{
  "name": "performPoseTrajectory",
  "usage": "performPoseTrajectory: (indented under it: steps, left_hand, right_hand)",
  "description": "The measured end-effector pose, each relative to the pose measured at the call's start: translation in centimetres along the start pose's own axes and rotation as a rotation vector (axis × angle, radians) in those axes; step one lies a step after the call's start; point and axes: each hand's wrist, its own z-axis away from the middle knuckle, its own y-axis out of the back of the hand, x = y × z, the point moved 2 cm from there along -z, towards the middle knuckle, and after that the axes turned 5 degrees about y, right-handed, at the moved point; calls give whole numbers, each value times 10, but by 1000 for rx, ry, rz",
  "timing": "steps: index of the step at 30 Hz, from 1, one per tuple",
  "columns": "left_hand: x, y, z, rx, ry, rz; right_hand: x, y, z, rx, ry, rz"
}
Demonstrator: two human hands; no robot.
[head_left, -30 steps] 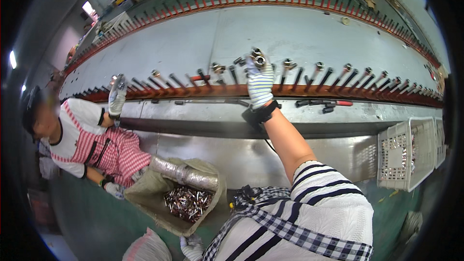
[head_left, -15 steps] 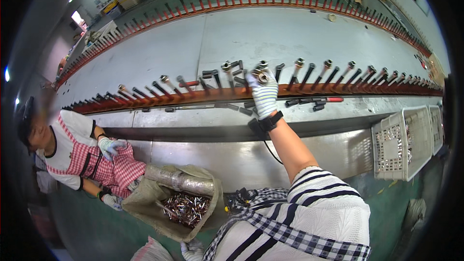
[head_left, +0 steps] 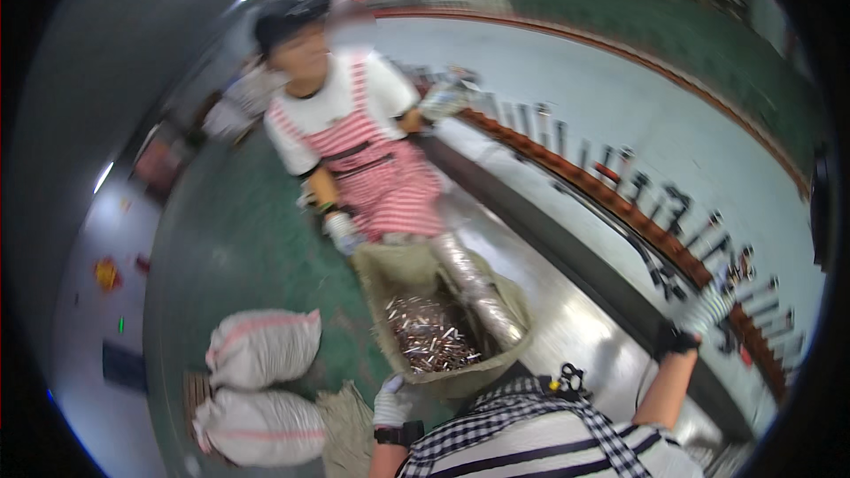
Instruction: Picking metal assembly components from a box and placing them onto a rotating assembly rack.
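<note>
Open sack (head_left: 440,350) on floor before person, full of small metal parts (head_left: 429,341): heavy, loose, slippery; sackcloth soft, take by rim. Left hand (head_left: 390,403), gloved, at rim; grasp unclear. Right hand (head_left: 708,308), gloved, at pin rack (head_left: 673,243); blur, hold indeterminate.

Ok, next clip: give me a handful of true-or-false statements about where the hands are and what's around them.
1. The right hand is up at the row of pegs. True.
2. The left hand is bare. False: it wears a white glove and is down by the open sack.
3. The open sack holds small metal parts. True.
4. The two tied white sacks lie on the conveyor. False: they lie on the green floor.
5. A co-worker in a striped apron stands beyond the sack. True.
</note>
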Motion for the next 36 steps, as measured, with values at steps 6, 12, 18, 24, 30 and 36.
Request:
performPoseTrajectory:
  steps: [6, 12, 18, 24, 30, 36]
  left_hand:
    - [-3, -19, 28, 5, -29, 313]
    - [-7, -29, 35, -27, -54, 336]
    - [-14, -30, 36, -47, -63, 356]
    - [-14, -16, 43, 5, -109, 339]
    - [-13, -24, 28, 1, -29, 217]
    - [-11, -26, 26, 16, -51, 6]
  right_hand:
    - [-30, -56, -5, -225, -159, 255]
    - [-149, -106, 0, -106, 338, -39]
    - [-230, -135, 143, -481, 12, -629]
    - [-215, -127, 281, -2108, 303, -132]
    - [-172, -83, 253, -2119, 125, 137]
    - [-132, -88, 215, -1853, 157, 169]
